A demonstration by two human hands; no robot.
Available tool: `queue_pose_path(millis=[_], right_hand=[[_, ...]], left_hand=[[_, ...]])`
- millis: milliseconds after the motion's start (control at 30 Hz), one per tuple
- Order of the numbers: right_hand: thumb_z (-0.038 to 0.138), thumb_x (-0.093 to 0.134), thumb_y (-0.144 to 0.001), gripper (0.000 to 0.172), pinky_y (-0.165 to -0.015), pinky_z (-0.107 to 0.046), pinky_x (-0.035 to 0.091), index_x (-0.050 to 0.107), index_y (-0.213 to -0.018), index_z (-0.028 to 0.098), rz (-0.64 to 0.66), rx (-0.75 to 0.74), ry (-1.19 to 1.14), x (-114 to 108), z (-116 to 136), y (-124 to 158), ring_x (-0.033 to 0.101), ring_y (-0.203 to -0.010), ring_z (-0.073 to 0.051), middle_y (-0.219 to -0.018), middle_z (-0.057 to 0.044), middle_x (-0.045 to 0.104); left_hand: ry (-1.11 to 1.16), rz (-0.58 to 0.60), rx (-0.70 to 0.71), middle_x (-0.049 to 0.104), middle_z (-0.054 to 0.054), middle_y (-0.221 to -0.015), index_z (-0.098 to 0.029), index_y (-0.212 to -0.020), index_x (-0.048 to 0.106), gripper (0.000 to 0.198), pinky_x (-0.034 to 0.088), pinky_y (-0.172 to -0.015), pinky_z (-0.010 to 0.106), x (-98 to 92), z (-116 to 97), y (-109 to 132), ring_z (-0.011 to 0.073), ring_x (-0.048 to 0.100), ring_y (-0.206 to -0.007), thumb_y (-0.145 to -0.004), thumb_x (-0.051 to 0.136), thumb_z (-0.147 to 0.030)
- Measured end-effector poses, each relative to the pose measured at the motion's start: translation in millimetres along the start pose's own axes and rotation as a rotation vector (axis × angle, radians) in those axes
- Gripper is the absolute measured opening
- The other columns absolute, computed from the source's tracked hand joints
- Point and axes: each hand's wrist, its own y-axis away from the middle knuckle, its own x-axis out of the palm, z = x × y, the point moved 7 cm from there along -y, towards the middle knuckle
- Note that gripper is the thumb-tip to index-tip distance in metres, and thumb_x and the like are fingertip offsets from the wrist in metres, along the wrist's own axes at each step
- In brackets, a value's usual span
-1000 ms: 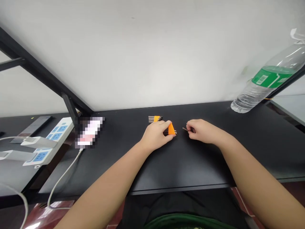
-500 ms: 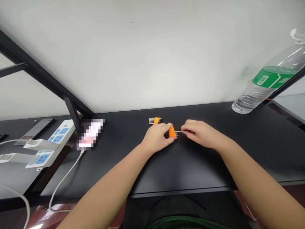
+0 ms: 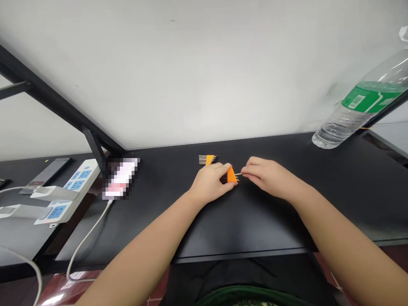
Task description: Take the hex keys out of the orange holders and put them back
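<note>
My left hand (image 3: 208,183) is closed round a small orange holder (image 3: 230,174) with thin dark metal rods in it, resting on the black table (image 3: 255,212). My right hand (image 3: 266,178) pinches one thin metal rod (image 3: 238,174) whose tip meets the orange holder. A second orange holder (image 3: 208,159) filled with a row of dark rods lies on the table just behind my left hand.
A clear water bottle with a green label (image 3: 357,110) leans at the far right. White power strips (image 3: 60,195) with blue sockets and grey cables (image 3: 86,238) lie at the left beside a black frame post (image 3: 95,148). A white wall rises behind the table.
My right hand has moved left with the thin rod, from a gap apart until the rod's tip reaches the orange holder. The left hand has stayed in place.
</note>
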Motion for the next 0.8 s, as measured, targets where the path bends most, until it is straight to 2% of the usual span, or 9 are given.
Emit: queue_pose_path(millis=[167,233,367,467,567,633,733,800], right_hand=[[0.014,0.051,-0.098,0.019,-0.072,-0.029,0.049,0.066,-0.106,0.022,0.019,-0.019,-0.190,9.5,15.6,-7.4,0.061,-0.081,-0.017,-0.101,-0.006,0.065],[0.013,0.053,-0.096,0.016,-0.072,-0.029,0.050,0.063,-0.105,0.022,-0.009,0.026,-0.292,10.6,12.3,-9.7,0.061,-0.081,-0.016,-0.098,-0.005,0.065],[0.015,0.054,-0.095,0.012,-0.069,-0.028,0.049,0.064,-0.092,0.022,-0.069,0.107,-0.376,9.4,-2.1,-10.8,0.061,-0.078,-0.015,-0.093,-0.003,0.067],[0.016,0.054,-0.095,0.016,-0.070,-0.029,0.049,0.067,-0.087,0.022,-0.070,0.085,-0.330,6.3,-9.5,-10.0,0.062,-0.080,-0.016,-0.093,-0.004,0.068],[0.016,0.055,-0.094,0.016,-0.077,-0.032,0.051,0.070,-0.092,0.021,-0.115,0.091,-0.183,-3.0,-25.8,-5.5,0.065,-0.084,-0.018,-0.097,-0.005,0.069],[0.017,0.056,-0.092,0.017,-0.078,-0.034,0.051,0.072,-0.093,0.021,-0.128,0.200,-0.026,-8.3,-48.1,0.6,0.065,-0.084,-0.019,-0.098,-0.007,0.069],[0.018,0.057,-0.090,0.019,-0.073,-0.033,0.050,0.075,-0.094,0.022,-0.054,0.381,0.125,-8.3,-82.5,10.9,0.066,-0.080,-0.019,-0.101,-0.007,0.070],[0.018,0.058,-0.089,0.019,-0.073,-0.032,0.050,0.076,-0.094,0.022,0.001,0.433,0.153,-5.1,-95.8,14.7,0.066,-0.080,-0.019,-0.101,-0.006,0.069]], left_hand=[[-0.040,-0.041,0.068,0.069,0.000,-0.089,-0.024,-0.094,0.065,0.017,0.045,-0.088,0.036,-5.8,-12.0,-1.5,0.0203,0.062,-0.089,-0.084,0.072,-0.036],[-0.016,-0.059,0.064,0.070,0.000,-0.089,-0.023,-0.092,0.065,0.017,0.045,-0.090,0.036,-7.6,-11.7,-1.5,0.0205,0.063,-0.090,-0.084,0.073,-0.035],[0.036,-0.131,0.069,0.072,0.000,-0.091,-0.024,-0.097,0.066,0.022,0.045,-0.097,0.038,-11.8,-6.7,-0.5,0.0201,0.066,-0.091,-0.084,0.075,-0.039],[0.051,-0.171,0.081,0.075,0.000,-0.099,-0.025,-0.104,0.067,0.029,0.045,-0.100,0.039,-13.0,-3.4,0.5,0.0214,0.068,-0.097,-0.082,0.078,-0.041],[0.053,-0.162,0.075,0.075,0.000,-0.104,-0.026,-0.111,0.066,0.035,0.044,-0.102,0.040,-10.6,-0.9,0.9,0.0224,0.069,-0.101,-0.082,0.079,-0.041],[0.049,-0.154,0.076,0.076,0.001,-0.106,-0.026,-0.113,0.066,0.037,0.044,-0.104,0.041,-9.1,-0.3,1.1,0.0230,0.069,-0.103,-0.082,0.079,-0.042],[0.042,-0.149,0.079,0.076,0.002,-0.110,-0.026,-0.114,0.066,0.038,0.044,-0.105,0.042,-7.2,0.9,1.2,0.0239,0.070,-0.106,-0.082,0.079,-0.043],[0.045,-0.147,0.073,0.076,0.003,-0.112,-0.026,-0.114,0.067,0.038,0.044,-0.106,0.043,-6.4,2.2,1.0,0.0243,0.070,-0.107,-0.082,0.080,-0.042]])
